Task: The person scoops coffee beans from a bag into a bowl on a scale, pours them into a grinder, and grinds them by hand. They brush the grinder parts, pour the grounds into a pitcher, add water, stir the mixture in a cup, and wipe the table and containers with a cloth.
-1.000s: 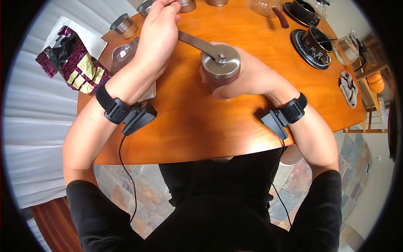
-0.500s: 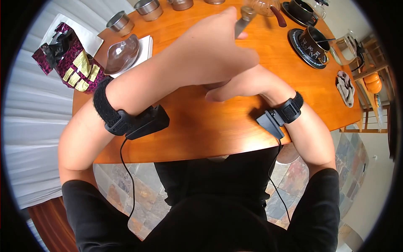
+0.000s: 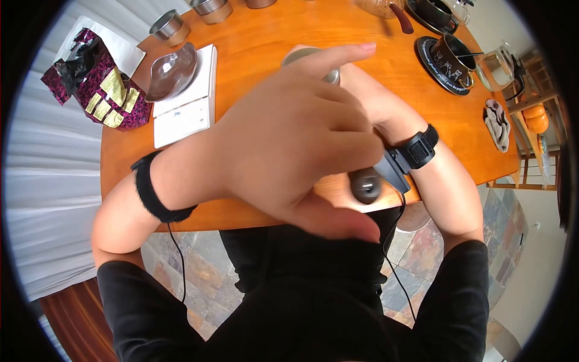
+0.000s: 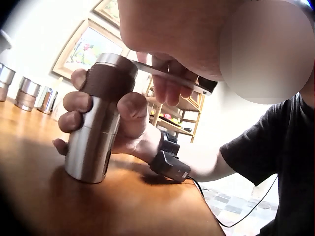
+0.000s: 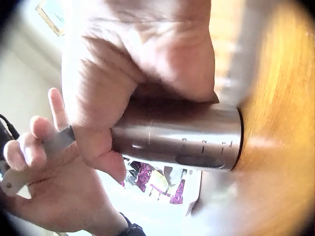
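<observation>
A steel hand coffee grinder (image 4: 93,140) with a brown grip band stands upright on the wooden table (image 3: 253,78). My right hand (image 3: 365,90) wraps round its body, thumb on one side and fingers on the other. Above it, my left hand (image 3: 289,136) has its fingers hooked round the flat crank arm (image 4: 170,77), palm down. The dark crank knob (image 3: 367,188) pokes out below the fingers, on the side toward my body. In the head view the left hand hides most of the grinder. Number marks show low on its body (image 5: 204,142) in the right wrist view.
Left of the hands, a clear dish (image 3: 173,73) sits on a white scale (image 3: 184,123), beside a purple bag (image 3: 99,90). Metal cups (image 3: 169,27) line the back edge. At right are a black cup (image 3: 451,60) on a saucer and a cloth (image 3: 496,125).
My left hand has swung the crank from the far left, across the far side, round to the side near my body. The right hand keeps holding the grinder in nearly the same place.
</observation>
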Demonstrator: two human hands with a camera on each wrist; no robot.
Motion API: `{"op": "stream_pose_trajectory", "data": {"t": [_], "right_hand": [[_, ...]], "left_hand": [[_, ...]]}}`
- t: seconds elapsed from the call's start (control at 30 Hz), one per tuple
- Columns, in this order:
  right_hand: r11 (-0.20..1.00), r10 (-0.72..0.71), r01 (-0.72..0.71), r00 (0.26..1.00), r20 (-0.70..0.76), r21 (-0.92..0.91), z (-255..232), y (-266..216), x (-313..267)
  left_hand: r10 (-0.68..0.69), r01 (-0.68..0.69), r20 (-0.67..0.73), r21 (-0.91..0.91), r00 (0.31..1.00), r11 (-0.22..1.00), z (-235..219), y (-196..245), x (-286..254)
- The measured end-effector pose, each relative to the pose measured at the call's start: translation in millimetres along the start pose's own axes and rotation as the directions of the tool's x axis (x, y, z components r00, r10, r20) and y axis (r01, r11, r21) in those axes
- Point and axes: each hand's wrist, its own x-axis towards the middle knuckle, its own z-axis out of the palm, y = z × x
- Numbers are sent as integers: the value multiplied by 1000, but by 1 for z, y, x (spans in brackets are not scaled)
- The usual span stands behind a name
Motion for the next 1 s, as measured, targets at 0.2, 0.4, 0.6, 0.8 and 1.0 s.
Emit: {"op": "stream_pose_trajectory", "data": {"t": [0.2, 0.4, 0.6, 0.8, 1.0], "right_hand": [[981, -11, 16, 1000, -25, 196, 1, 11, 8], [952, 129, -144, 989, 72, 268, -4, 1, 5], [963, 139, -154, 987, 79, 220, 3, -10, 3], [968, 127, -145, 987, 97, 205, 1, -8, 3], [969, 116, -144, 983, 141, 203, 2, -7, 4]], "left_hand": [[-144, 144, -8, 107, 990, 984, -11, 14, -25], [-401, 424, -187, 108, 897, 899, -31, -5, -58], [-736, 749, -418, -172, 532, 639, -34, -49, -59], [-749, 619, -512, -440, 421, 650, -19, -91, -37], [-772, 677, -429, -387, 469, 626, 16, -65, 1]]}}
